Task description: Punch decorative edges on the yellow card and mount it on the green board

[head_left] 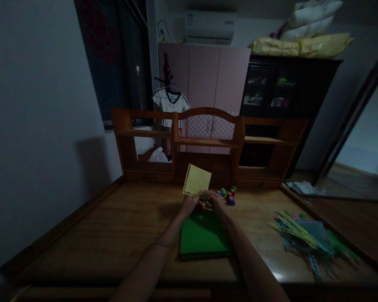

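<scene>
A yellow sheet of paper (198, 181) stands tilted up above the desk, with a row of small punched holes along its left and bottom edges. My left hand (190, 204) is closed at the paper's lower edge, gripping it. Close beside it, my right hand (215, 199) is closed around a small green object (205, 196), which touches the paper's bottom corner; fingers hide most of it. It resembles a small craft punch. Below both hands lies a green folder or board (204, 237). A dark red piece shows partly under my fingers.
Several small red, green and purple pieces with eye shapes (231, 200) stand right of my hands. A heap of cut, perforated coloured paper strips (311, 235) covers the desk's right side. The wooden shelf unit (207, 144) closes off the desk's (129, 226) back edge.
</scene>
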